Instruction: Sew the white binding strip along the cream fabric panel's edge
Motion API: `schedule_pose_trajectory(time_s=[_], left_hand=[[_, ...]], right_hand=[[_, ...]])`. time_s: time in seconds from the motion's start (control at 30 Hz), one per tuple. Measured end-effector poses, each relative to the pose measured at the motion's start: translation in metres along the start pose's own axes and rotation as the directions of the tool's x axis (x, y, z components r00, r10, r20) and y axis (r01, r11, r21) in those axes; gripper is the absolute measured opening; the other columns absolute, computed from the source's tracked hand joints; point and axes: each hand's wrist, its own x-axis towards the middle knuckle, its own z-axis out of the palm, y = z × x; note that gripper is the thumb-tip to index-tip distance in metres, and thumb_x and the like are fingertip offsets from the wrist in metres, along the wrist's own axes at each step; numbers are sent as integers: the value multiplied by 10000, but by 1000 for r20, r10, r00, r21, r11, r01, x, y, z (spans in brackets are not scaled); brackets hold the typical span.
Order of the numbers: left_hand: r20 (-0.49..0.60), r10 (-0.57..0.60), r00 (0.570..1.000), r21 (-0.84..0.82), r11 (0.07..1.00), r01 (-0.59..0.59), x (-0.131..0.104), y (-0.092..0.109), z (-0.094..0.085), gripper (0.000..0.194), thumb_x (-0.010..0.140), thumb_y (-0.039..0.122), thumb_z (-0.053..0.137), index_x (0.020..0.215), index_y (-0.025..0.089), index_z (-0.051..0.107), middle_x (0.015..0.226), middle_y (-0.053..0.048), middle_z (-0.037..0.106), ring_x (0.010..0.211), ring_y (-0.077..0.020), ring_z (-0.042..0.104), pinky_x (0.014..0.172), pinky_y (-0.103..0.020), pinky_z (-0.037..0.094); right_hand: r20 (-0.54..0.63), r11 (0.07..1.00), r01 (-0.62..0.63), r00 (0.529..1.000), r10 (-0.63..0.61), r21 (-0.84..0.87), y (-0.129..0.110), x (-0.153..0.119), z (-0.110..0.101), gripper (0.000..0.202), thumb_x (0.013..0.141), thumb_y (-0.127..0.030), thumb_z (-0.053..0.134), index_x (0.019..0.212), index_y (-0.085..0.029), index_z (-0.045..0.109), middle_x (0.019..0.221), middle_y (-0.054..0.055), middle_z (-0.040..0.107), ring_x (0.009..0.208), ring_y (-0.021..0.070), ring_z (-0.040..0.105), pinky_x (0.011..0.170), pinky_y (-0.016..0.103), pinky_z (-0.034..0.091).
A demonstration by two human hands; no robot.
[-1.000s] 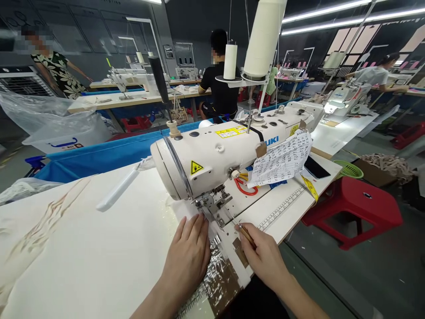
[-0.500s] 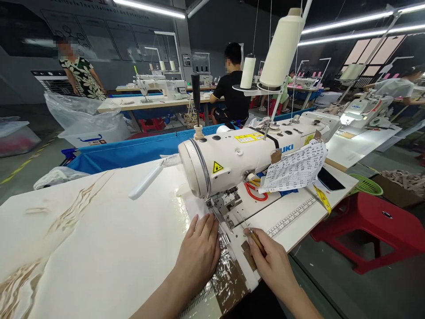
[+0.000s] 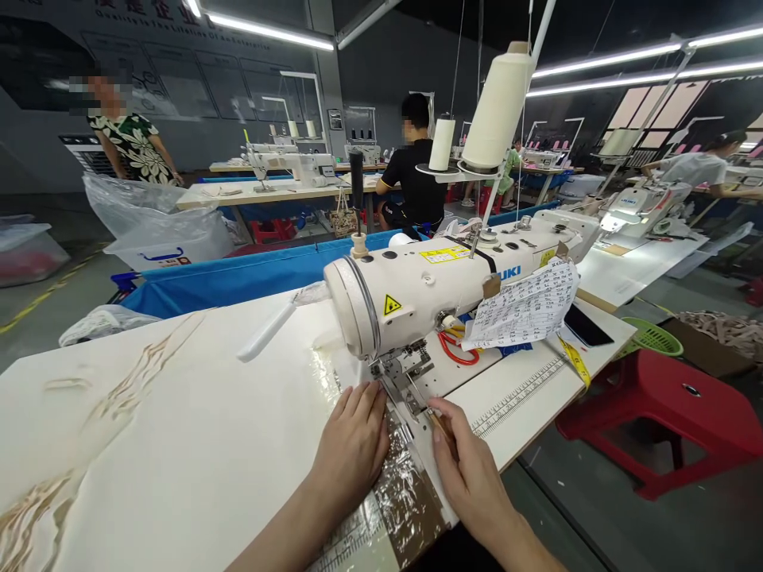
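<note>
Left hand [image 3: 356, 445] is lying flat, fingers outstretched, just beside the needle end of the white, round-armed sewing machine [image 3: 411, 290]. Right hand [image 3: 468, 461] is gripping a brown-wooden-handled, thin metal tool [image 3: 440, 423], shaft pointing toward the machine.

smooth painted-metal sewing machine [image 3: 411, 278] centre, wooden tool handle [image 3: 440, 423] 5 o'clock, glossy crinkled plastic film [image 3: 411, 492] 6 o'clock, creased matt paper [image 3: 524, 308] 3 o'clock, cloth sling [image 3: 238, 276] 9 o'clock
</note>
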Motion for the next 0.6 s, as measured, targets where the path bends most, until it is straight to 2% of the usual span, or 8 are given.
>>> schedule_pose_trajectory(time_s=[0.13, 0.23, 0.33, 0.6], left_hand=[[5, -43, 999, -68, 997, 44, 3, -4, -1, 342, 921, 155, 392, 1202, 94, 576, 1157, -150, 615, 1060, -265, 587, 926, -429, 522], [-26, -24, 999, -96, 995, 22, 3, -8, 0, 333, 913, 146, 396, 1189, 92, 574, 1151, -152, 616, 1068, -267, 585, 925, -427, 529], [-52, -1, 999, -110, 994, -5, 2, -10, 2, 344, 909, 134, 394, 1203, 89, 566, 1152, -147, 620, 1072, -260, 590, 939, -416, 527], [-51, -27, 998, -152, 988, 19, 0, -10, 5, 352, 920, 142, 393, 1224, 73, 555, 1174, -167, 610, 1073, -282, 577, 919, -458, 542]], right_hand=[[69, 984, 174, 983, -171, -49, -10, 10, 14, 278, 982, -175, 361, 1195, -193, 541, 981, 66, 678, 793, 188, 667, 678, 287, 518], [137, 939, 282, 956, -259, -197, -13, 14, 23, 317, 948, -158, 395, 1224, -165, 549, 964, 80, 665, 801, 210, 668, 675, 308, 525], [161, 907, 308, 949, -272, -286, -14, 17, 29, 317, 950, -152, 398, 1218, -143, 566, 947, 93, 663, 765, 230, 667, 643, 324, 517], [230, 864, 387, 917, -325, -321, -10, 19, 31, 354, 958, -156, 390, 1275, -126, 544, 979, 105, 663, 723, 227, 658, 605, 323, 499]])
